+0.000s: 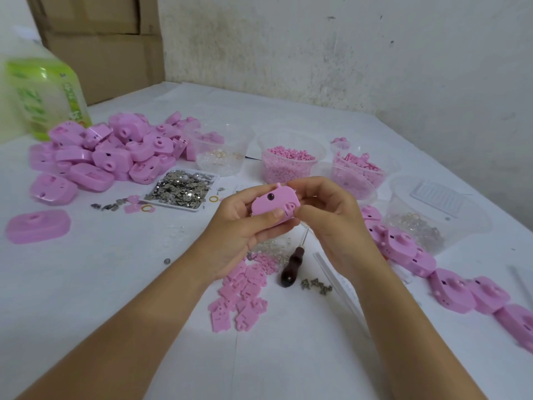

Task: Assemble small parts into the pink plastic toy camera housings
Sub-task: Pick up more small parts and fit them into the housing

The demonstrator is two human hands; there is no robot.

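Observation:
My left hand point(239, 226) grips a pink toy camera housing point(274, 204) above the middle of the table, thumb across its lower edge. My right hand point(326, 215) curls against the housing's right end, fingertips pinching at its edge; what they pinch is hidden. A pile of pink housings point(109, 154) lies at the back left. A row of housings point(450, 281) runs along the right. Flat pink plates point(242, 295) lie below my hands beside a dark-handled awl point(291, 267).
A tray of small metal pieces point(181, 187) sits left of centre. Clear tubs hold pink pellets point(288, 161), pink parts point(357, 174) and clear bits point(432, 215). A few screws point(315, 285) lie near the awl. A green-labelled jug point(43, 90) and cardboard boxes point(101, 39) stand at the back left.

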